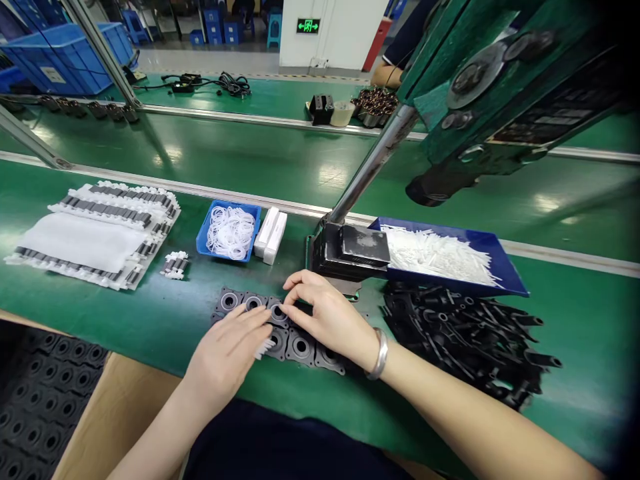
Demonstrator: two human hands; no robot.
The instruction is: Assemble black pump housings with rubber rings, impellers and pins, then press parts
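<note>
Here we are at the green bench (165, 327), looking at dark grey, squarish plates with round central holes (301, 357), set close together in two rows before us. Pale rings circle the holes in the far row, and our hands cover part of the layout.

Our left hand (227, 350) has its fingers nearly straight and close together over the plates; slender white pieces (264, 348) poke out beside it, though we cannot tell whether it grips them. Our right hand (327, 313) brings thumb and forefinger into a narrow gap at a far-row plate, and anything pinched there is too small to make out.

Now the pose: the left forearm rises from the lower left, back of the hand up. The right reaches in from the lower right, silver bracelet (381, 355) at the wrist, passing just beside a heap of black tubular parts (465, 333).
</note>
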